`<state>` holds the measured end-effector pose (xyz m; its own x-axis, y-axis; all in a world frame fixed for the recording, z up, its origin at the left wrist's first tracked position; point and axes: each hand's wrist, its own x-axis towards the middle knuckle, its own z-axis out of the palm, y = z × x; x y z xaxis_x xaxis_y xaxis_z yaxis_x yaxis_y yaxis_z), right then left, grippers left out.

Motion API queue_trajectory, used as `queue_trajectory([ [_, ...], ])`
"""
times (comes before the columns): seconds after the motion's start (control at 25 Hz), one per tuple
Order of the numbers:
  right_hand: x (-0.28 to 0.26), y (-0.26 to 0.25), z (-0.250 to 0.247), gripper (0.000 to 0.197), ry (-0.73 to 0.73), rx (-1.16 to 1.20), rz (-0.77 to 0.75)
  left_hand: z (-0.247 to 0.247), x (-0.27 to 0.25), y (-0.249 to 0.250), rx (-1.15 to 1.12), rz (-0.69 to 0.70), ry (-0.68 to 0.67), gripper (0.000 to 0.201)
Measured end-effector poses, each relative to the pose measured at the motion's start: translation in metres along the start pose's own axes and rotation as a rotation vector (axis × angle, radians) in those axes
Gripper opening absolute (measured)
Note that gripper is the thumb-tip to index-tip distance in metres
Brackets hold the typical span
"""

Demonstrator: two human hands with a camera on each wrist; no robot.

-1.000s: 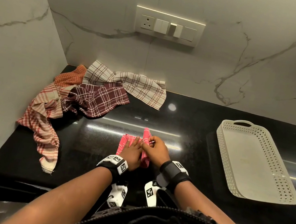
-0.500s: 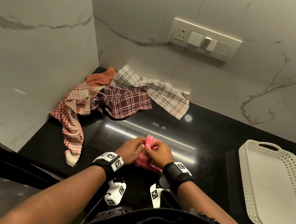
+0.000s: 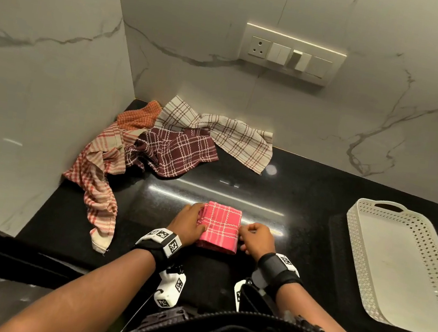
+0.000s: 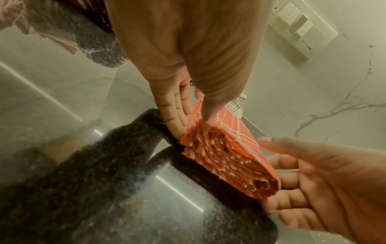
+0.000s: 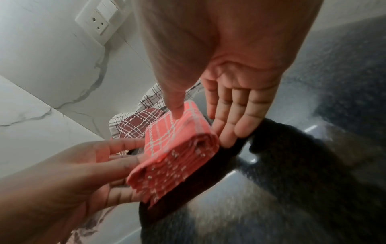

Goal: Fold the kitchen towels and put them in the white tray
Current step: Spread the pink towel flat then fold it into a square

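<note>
A pink checked towel [image 3: 220, 227], folded into a small thick rectangle, lies flat on the black counter [image 3: 305, 207] in front of me. My left hand [image 3: 198, 219] is against its left side, its straight fingers [image 4: 177, 118] along the edge and the thumb [image 4: 208, 112] on top. My right hand [image 3: 244, 235] flanks the right side, fingers [image 5: 229, 125] straight beside the towel [image 5: 177, 148] and thumb [image 5: 177, 109] pressing its top. The layered front edge of the towel [image 4: 225, 158] faces the wrist cameras. The white perforated tray [image 3: 401, 267] sits to the right with nothing in it.
Unfolded towels lie heaped in the back left corner: a cream checked one [image 3: 228, 136], a maroon one [image 3: 180, 151], an orange one [image 3: 139, 118] and a red-and-beige striped one [image 3: 97, 176]. Marble walls close the left and back. A switch plate [image 3: 291, 54] is on the back wall.
The pink towel went from a strip held up between both hands to a compact rectangle lying flat. Both hands have let it go and shifted to its sides.
</note>
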<state>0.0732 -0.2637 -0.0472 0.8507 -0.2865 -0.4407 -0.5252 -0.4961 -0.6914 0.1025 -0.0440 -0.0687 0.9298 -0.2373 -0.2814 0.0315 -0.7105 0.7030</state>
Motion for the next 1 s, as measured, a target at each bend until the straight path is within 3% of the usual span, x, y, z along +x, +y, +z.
queue_trajectory([
  [0.12,-0.006,0.009,0.010,0.027,-0.154,0.029,0.043,0.002,0.002,0.004,-0.019,0.005,0.001,0.071],
  [0.2,-0.008,0.007,0.016,0.020,-0.208,0.048,-0.001,0.003,0.002,0.006,-0.042,0.013,-0.034,0.081],
  [0.32,-0.009,-0.006,0.006,0.026,-0.200,0.129,-0.074,-0.001,0.004,0.013,-0.143,0.062,-0.082,0.097],
  [0.4,-0.013,-0.025,-0.012,0.028,-0.166,0.180,-0.161,-0.012,0.006,0.026,-0.192,0.124,-0.040,0.111],
  [0.52,-0.020,-0.063,-0.047,0.023,-0.160,0.248,-0.298,-0.041,0.017,0.059,-0.302,0.250,0.025,0.099],
  [0.64,-0.028,-0.102,-0.081,0.030,-0.172,0.385,-0.389,-0.075,0.025,0.102,-0.494,0.348,-0.043,0.073],
  [0.72,-0.032,-0.121,-0.098,0.035,-0.131,0.533,-0.428,-0.091,0.028,0.129,-0.603,0.401,-0.014,0.066],
  [0.88,-0.034,-0.148,-0.107,0.039,-0.016,0.853,-0.472,-0.098,0.033,0.163,-0.744,0.482,0.176,0.072],
  [1.0,-0.034,-0.162,-0.100,0.045,0.144,0.845,-0.421,-0.092,0.029,0.179,-0.753,0.509,0.136,0.085],
])
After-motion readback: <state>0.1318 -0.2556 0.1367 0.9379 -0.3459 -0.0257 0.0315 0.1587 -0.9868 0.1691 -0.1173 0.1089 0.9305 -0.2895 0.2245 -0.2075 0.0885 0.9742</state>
